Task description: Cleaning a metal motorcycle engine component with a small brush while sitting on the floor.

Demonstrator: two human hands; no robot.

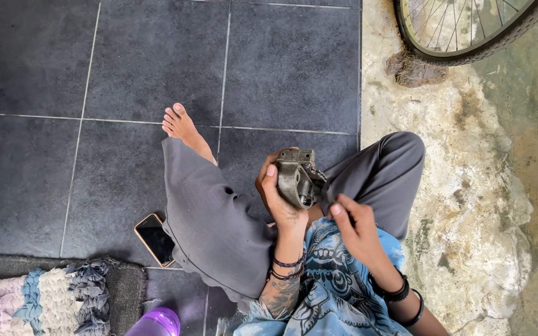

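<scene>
- The left hand [279,202] gripped the grey metal part [296,177], its fingers wrapped around the body — raised above the lap, its opening turned toward the other hand.
- The right hand [356,227] pinched something small at the part's edge; its fingers were narrow.
- A phone [155,239] lay on the tiled floor [32,174], set aside.

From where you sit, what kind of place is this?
Probably a home porch or entryway used for repairs: dark floor tiles meet rough concrete, a bicycle wheel stands nearby, and a rag rug lies beside the left hand gripping a metal part.

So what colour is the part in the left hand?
Dull grey metal part, grimy, seen in the head view.
</scene>
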